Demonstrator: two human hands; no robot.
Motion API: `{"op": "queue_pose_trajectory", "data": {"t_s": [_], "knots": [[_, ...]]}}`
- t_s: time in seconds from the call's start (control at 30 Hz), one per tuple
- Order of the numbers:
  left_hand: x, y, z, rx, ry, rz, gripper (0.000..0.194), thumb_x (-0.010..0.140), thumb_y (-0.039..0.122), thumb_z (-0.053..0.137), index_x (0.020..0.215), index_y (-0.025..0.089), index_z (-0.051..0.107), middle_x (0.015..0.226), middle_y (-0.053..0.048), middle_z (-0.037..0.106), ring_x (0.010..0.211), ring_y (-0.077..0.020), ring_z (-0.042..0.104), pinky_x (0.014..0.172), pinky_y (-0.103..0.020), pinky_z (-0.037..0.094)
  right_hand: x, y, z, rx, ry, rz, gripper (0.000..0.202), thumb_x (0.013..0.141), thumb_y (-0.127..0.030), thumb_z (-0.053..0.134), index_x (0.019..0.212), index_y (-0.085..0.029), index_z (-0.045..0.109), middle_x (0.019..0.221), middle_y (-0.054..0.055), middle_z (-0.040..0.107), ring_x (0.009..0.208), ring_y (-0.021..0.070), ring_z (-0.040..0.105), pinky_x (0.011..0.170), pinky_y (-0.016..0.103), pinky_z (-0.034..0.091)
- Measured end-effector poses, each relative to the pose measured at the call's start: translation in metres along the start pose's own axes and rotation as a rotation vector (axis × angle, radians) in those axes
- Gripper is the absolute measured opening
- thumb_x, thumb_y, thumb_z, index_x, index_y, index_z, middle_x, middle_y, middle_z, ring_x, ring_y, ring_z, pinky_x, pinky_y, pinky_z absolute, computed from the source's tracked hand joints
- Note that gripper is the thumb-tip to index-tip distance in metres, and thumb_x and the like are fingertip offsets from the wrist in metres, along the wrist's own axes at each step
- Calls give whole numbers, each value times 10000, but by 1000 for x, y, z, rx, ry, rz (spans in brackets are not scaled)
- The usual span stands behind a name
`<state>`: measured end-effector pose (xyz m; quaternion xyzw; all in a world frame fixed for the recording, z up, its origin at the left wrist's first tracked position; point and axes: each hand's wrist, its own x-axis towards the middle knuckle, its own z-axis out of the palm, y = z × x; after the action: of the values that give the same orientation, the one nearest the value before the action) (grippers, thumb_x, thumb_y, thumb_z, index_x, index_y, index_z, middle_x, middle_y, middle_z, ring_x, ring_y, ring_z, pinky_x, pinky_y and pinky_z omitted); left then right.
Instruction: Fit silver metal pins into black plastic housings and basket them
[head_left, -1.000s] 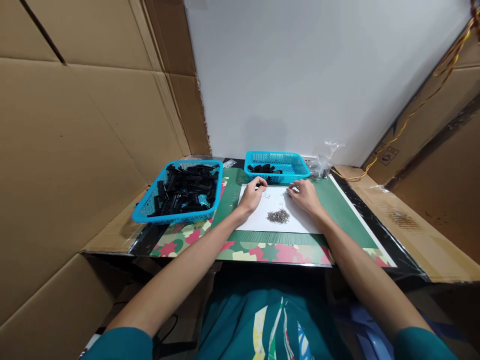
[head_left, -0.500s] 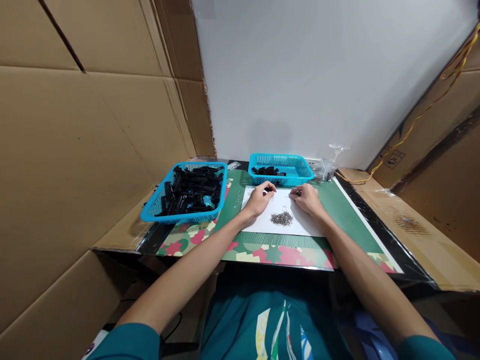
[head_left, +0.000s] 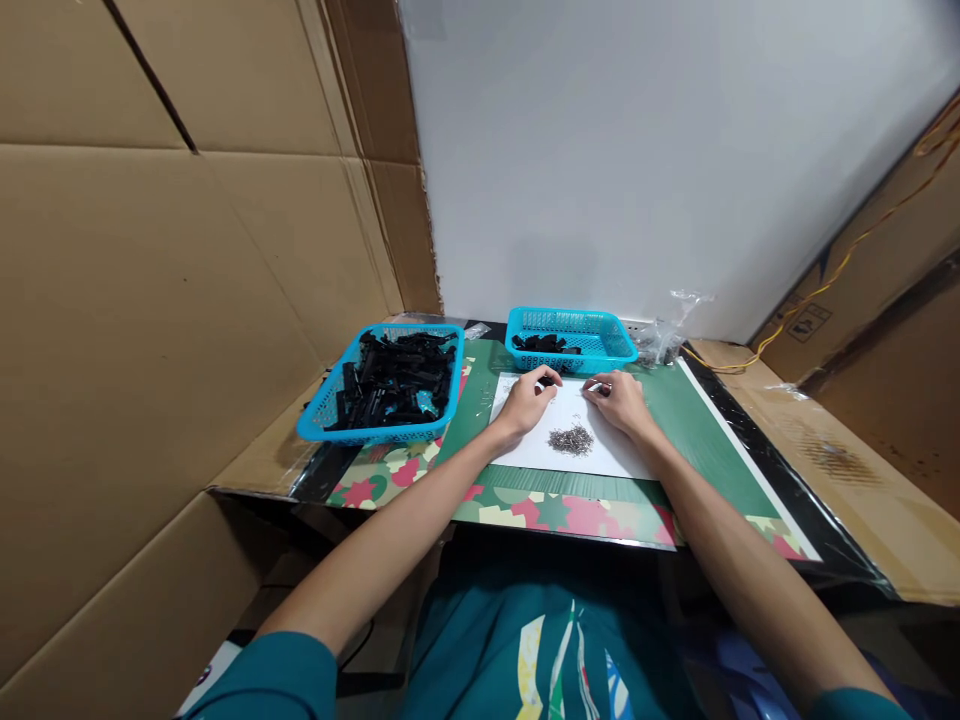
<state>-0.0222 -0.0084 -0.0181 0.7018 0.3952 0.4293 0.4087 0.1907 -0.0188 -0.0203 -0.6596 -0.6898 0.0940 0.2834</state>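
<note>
My left hand (head_left: pixel 529 403) is over the left part of a white sheet (head_left: pixel 517 455), its fingers curled round a small black piece. To the right, my right hand (head_left: pixel 616 400) is closed with thumb and fingertips together; what it pinches is too small to make out. The two hands are apart, with a narrow gap between their fingertips. A pile of small metal pins (head_left: pixel 571 440) lies on the sheet, nearer to me than the hands. Just behind the hands stands a blue basket (head_left: pixel 615 352) with some black pieces (head_left: pixel 544 344) in its left part.
A larger blue basket (head_left: pixel 315 425) full of black parts (head_left: pixel 397 375) stands on the left. Clear plastic bags (head_left: pixel 664 340) lie at the back right. Cardboard walls (head_left: pixel 225 250) rise on both sides, and yellow wires (head_left: pixel 799 305) hang on the right.
The whole view has shifted slightly, so the scene sits a little further right. My hands keep nearly the same place over the sheet.
</note>
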Motion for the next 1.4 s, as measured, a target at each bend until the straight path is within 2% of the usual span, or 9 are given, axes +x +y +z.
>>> {"op": "queue_pose_trajectory", "data": {"t_s": [0.2,0.4,0.47,0.57,0.67,0.77,0.87,1.03,1.4], "knots": [[1,-1,0,-13,-5,-8,104,862,203,577,927,183,656,917,-12,661,713,-139,516,688,-289,397,0,1,2,3,-28,-5,139,876,-214,733,927,-195,861,898,91,803,888,250,670,746,321,320],[-3,3,-4,4,-2,-13,112,873,237,586,943,194,663,868,-4,641,701,-142,502,650,-279,380,3,1,2,52,-6,-30,100,867,-236,719,859,-188,807,905,99,751,894,256,604,769,333,320],[-4,6,-6,15,-9,-15,117,875,250,586,943,194,663,864,-1,640,672,-137,480,626,-278,366,4,-3,2,158,24,-68,94,865,-245,695,863,-190,771,899,87,722,890,250,585,792,337,345],[-5,9,-9,50,-12,7,139,894,290,609,965,191,677,922,-10,669,683,-134,488,645,-278,386,3,-13,2,445,52,-177,118,886,-300,645,900,-200,707,905,58,691,884,234,571,809,335,396],[-4,10,-12,84,-44,29,219,946,382,624,1036,194,695,987,-22,699,719,-144,530,694,-284,430,1,-25,1,680,-14,-232,196,895,-404,660,878,-209,660,876,31,660,827,208,546,755,318,406],[-3,11,-13,81,-90,64,305,988,480,604,1055,197,693,1026,-34,711,780,-161,579,734,-287,462,-2,-33,-1,787,-48,-222,261,872,-459,703,843,-203,660,846,17,642,800,191,531,733,310,397],[-3,13,-11,78,-118,89,330,1001,512,593,1036,195,679,1051,-35,709,812,-162,595,762,-284,476,-5,-33,-3,844,-82,-165,280,849,-466,733,834,-193,673,838,11,639,804,182,534,738,302,391],[-4,16,-10,102,-119,102,331,1008,510,576,1030,191,660,1025,-24,693,758,-139,564,718,-265,458,-4,-32,-3,910,-147,-129,357,816,-529,764,789,-190,657,798,-3,624,763,162,513,715,289,382],[-7,17,-15,135,-80,91,346,1022,533,568,988,196,640,957,-6,671,764,-143,582,733,-265,453,-2,-37,3,873,-110,-150,277,810,-460,747,808,-184,731,805,30,693,742,173,560,687,290,401]]}}
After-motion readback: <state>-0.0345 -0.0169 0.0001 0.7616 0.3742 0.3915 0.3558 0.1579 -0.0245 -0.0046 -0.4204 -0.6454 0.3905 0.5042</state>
